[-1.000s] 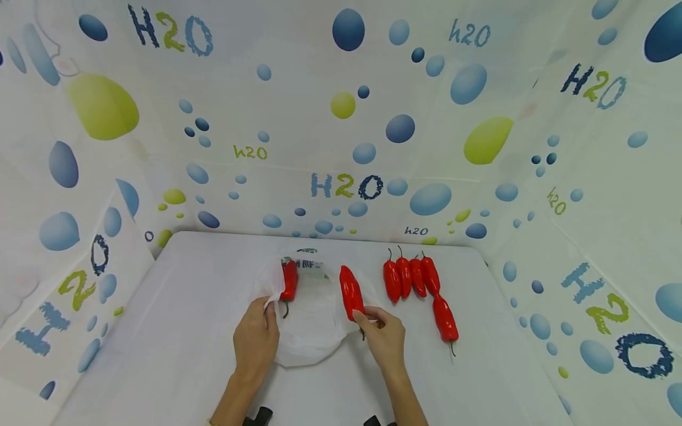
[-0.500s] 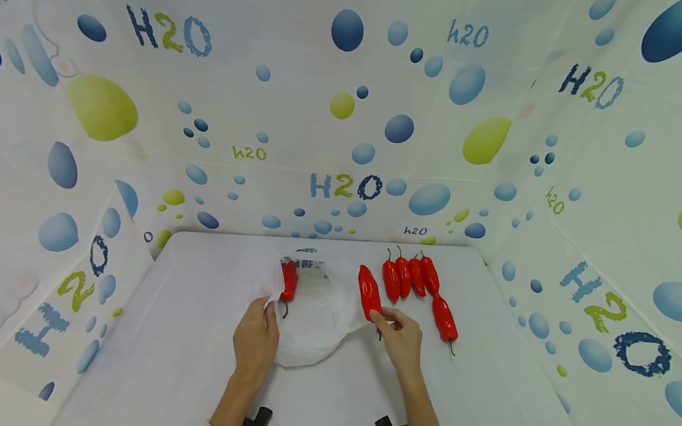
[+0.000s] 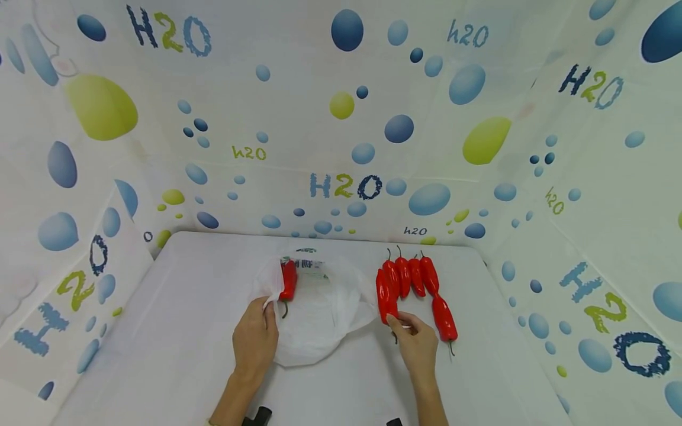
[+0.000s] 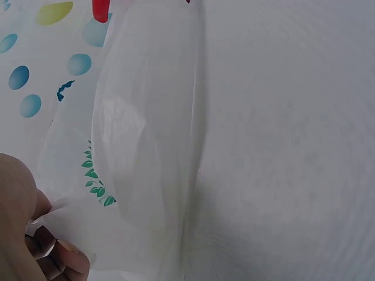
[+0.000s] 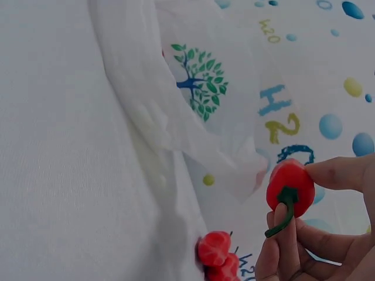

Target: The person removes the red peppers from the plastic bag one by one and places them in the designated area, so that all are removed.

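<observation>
A thin white plastic bag with a green tree print lies with its mouth spread in the middle of the table. My left hand pinches the bag's left edge, as the left wrist view also shows. One red chili pepper lies within the bag's opening, stem toward me. Just right of the bag, my right hand holds another red pepper by its stem end between thumb and fingers. In the right wrist view this pepper's green stem points down past the fingers.
Several red peppers lie side by side at the back right, overlapped by the held one in the head view. One more red pepper lies nearer, its tip against that row. The white table meets a patterned curtain behind.
My right hand has moved to the right with its pepper, from over the bag's right side to beside the pepper row. My left hand keeps its hold on the bag and stays in place.
</observation>
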`<state>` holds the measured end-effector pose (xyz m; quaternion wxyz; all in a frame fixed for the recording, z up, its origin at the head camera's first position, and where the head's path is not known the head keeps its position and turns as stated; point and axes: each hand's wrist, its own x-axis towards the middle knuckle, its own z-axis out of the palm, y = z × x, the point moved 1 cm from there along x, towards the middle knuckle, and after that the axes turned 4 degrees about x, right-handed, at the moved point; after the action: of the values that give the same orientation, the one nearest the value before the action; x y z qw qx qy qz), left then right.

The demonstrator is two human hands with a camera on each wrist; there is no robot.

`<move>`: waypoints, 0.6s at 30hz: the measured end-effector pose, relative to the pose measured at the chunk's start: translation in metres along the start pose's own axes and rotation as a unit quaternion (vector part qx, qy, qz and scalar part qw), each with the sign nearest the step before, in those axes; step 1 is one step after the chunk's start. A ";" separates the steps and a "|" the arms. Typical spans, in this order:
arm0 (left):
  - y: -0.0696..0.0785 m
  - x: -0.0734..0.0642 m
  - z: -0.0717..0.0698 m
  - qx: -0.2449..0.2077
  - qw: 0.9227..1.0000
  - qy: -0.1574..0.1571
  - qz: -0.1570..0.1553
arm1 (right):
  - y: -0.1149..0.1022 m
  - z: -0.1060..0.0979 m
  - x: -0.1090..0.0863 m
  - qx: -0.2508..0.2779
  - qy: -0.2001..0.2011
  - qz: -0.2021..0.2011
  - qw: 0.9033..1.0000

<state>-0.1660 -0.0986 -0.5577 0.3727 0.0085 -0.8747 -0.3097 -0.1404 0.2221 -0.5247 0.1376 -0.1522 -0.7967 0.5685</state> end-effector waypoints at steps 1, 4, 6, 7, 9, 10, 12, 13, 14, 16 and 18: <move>0.000 0.000 0.000 0.000 1.000 0.000 -0.001 | 0.001 -0.002 0.000 0.000 0.002 0.002 1.000; 0.000 0.000 0.000 0.001 1.000 -0.003 -0.004 | 0.003 -0.006 -0.001 0.000 0.008 0.004 1.000; 0.000 0.000 0.000 0.001 1.000 -0.006 -0.005 | 0.004 -0.009 -0.002 -0.001 0.014 0.002 1.000; 0.000 0.000 0.000 0.002 1.000 -0.007 -0.006 | 0.005 -0.010 -0.003 -0.003 0.018 0.000 1.000; 0.000 0.000 0.001 0.003 1.000 -0.009 -0.008 | 0.007 -0.012 -0.003 -0.010 0.027 -0.003 1.000; -0.001 0.000 0.001 0.004 1.000 -0.009 -0.008 | 0.009 -0.013 -0.003 -0.013 0.031 -0.003 0.999; -0.001 -0.001 0.001 0.004 1.000 -0.009 -0.008 | 0.012 -0.015 -0.002 -0.019 0.038 0.000 0.999; -0.001 -0.001 0.001 0.005 1.000 -0.009 -0.009 | 0.013 -0.016 -0.002 -0.023 0.041 0.001 0.999; -0.002 -0.001 0.001 0.005 1.000 -0.009 -0.009 | 0.015 -0.016 -0.001 -0.028 0.045 0.004 0.999; -0.002 -0.001 0.002 0.004 1.000 -0.011 -0.010 | 0.017 -0.018 -0.001 -0.037 0.054 0.009 0.998; -0.003 -0.001 0.002 0.003 1.000 -0.013 -0.011 | 0.019 -0.019 0.000 -0.053 0.068 0.008 0.996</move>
<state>-0.1671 -0.0993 -0.5610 0.3583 0.0153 -0.8802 -0.3110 -0.1314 0.2449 -0.5371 0.1787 -0.2039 -0.8131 0.5151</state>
